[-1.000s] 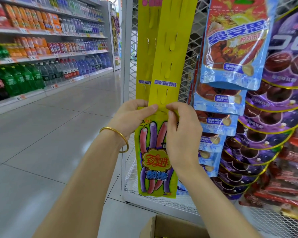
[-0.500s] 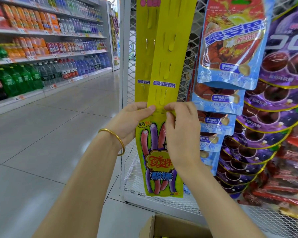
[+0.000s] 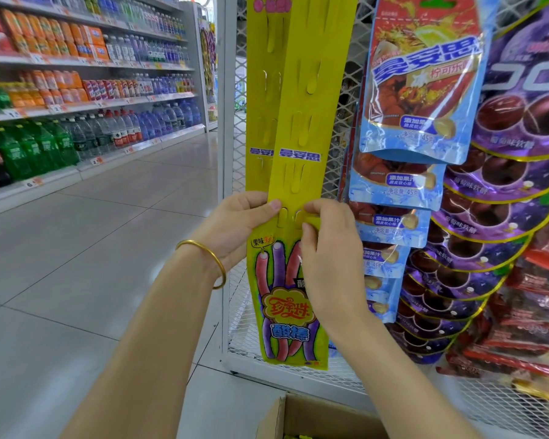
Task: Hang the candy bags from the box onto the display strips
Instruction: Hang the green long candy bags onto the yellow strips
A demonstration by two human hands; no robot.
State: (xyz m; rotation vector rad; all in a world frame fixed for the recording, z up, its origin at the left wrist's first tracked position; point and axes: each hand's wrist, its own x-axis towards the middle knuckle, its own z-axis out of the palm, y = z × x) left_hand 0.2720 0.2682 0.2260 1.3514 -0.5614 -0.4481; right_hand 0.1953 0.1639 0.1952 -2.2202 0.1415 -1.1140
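Yellow glossy candy bag [image 3: 287, 312], one, flat plastic pouch printed with red and purple sticks, hangs against the front display strip [image 3: 301, 99] with its top edge at the strip's lower end. Left hand [image 3: 235, 226] sits behind the bag's upper left corner, thumb laid across the strip edge, fingers curled round the back, pinching bag top and strip together. Right hand [image 3: 330, 258] covers the bag's upper right part, thumb and forefinger pinching the bag's top beside two small punched tabs. One gold bangle [image 3: 208, 258] on the left wrist. Two yellow strips, flat card-like, long and narrow with rows of cut hook tabs; the second strip [image 3: 262, 99] lies just behind and left of the front one. Both hang on a white wire-mesh rack [image 3: 235, 327]. To the right, one column of overlapping blue pouches [image 3: 422, 90], then one column of purple pouches [image 3: 520, 128], then red packs [image 3: 536, 327] lower right. One brown cardboard box [image 3: 301, 416], open, at the bottom edge on the tiled floor [image 3: 92, 248]. Drink shelves [image 3: 76, 99] with bottles line the left aisle.
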